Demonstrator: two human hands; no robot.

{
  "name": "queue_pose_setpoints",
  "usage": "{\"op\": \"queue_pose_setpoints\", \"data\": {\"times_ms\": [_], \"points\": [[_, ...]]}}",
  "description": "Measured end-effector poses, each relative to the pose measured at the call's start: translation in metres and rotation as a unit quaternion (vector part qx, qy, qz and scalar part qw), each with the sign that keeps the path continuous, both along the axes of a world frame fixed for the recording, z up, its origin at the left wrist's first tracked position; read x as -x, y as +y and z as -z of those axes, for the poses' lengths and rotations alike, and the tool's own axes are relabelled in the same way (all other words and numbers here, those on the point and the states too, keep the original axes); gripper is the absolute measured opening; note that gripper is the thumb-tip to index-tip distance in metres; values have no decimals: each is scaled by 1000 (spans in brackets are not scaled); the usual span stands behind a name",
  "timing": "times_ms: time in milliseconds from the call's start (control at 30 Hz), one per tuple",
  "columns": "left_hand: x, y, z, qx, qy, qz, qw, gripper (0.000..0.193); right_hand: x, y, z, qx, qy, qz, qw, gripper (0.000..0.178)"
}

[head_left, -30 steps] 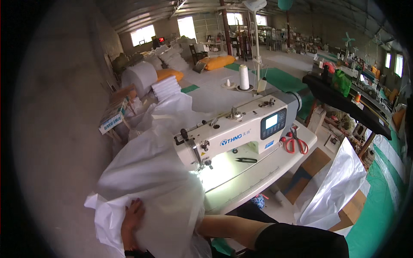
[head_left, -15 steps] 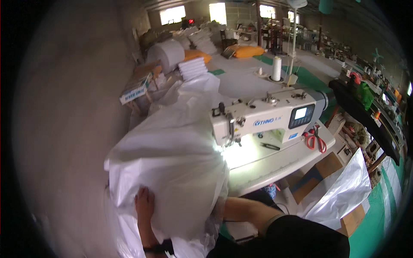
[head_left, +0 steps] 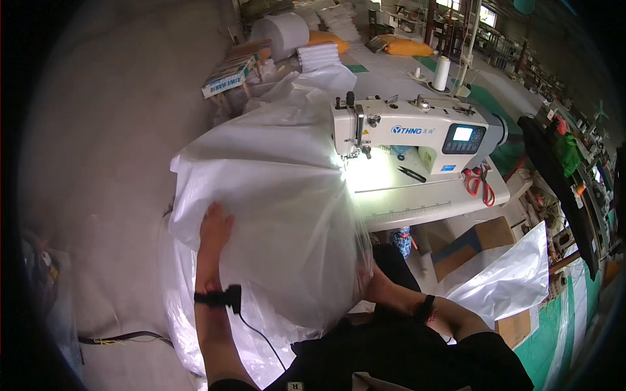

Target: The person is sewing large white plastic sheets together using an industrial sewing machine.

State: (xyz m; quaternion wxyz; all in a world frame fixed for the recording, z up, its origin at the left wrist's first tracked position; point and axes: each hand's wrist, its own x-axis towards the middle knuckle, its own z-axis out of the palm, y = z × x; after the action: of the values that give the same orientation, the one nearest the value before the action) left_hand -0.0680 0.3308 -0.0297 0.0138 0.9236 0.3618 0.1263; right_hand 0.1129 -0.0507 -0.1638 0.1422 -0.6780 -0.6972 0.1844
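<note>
A large white plastic sheet (head_left: pixel 280 215) drapes over the near left side of the sewing table and runs under the needle of a white sewing machine (head_left: pixel 407 130). Its lower part looks like clear film. My left hand (head_left: pixel 216 225) lies open on the sheet's left part, fingers stretched away from me. At the sheet's right edge is my right hand (head_left: pixel 370 277), partly behind the film, which hides its fingers. The machine's lamp lights the needle area brightly. Small black thread snips (head_left: pixel 412 174) and red-handled scissors (head_left: pixel 479 186) lie on the table to the right of the needle.
A white thread cone (head_left: pixel 441 73) stands behind the machine. Beyond lie folded white stacks (head_left: pixel 318 57), a big white roll (head_left: pixel 282 36) and orange sacks (head_left: pixel 405 45). Below right, a cardboard box (head_left: pixel 492 234) carries silvery film (head_left: pixel 505 274). A thin cable hangs from my left wrist strap (head_left: pixel 218 297).
My view has tilted downward, so the machine sits higher in the picture. My left hand remains on the sheet, its fingers more spread. The right hand stays at the sheet's right edge.
</note>
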Motion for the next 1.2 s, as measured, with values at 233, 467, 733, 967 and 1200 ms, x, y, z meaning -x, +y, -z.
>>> {"op": "queue_pose_setpoints", "data": {"times_ms": [233,467,733,967,1200], "points": [[-12,-91,0,87,66,-35,993,65,16,-12,-44,28,693,171,699,28],[-47,-21,14,62,92,-37,993,63,0,-54,-94,55,707,234,665,33],[-44,-148,-68,156,18,64,985,59,-7,-98,-107,103,643,260,713,48],[-28,-275,-58,-80,62,142,985,40,6,-69,-99,6,409,267,873,27],[-19,-308,-37,2,-147,128,981,29,23,-75,-116,-135,629,198,739,16]]}}
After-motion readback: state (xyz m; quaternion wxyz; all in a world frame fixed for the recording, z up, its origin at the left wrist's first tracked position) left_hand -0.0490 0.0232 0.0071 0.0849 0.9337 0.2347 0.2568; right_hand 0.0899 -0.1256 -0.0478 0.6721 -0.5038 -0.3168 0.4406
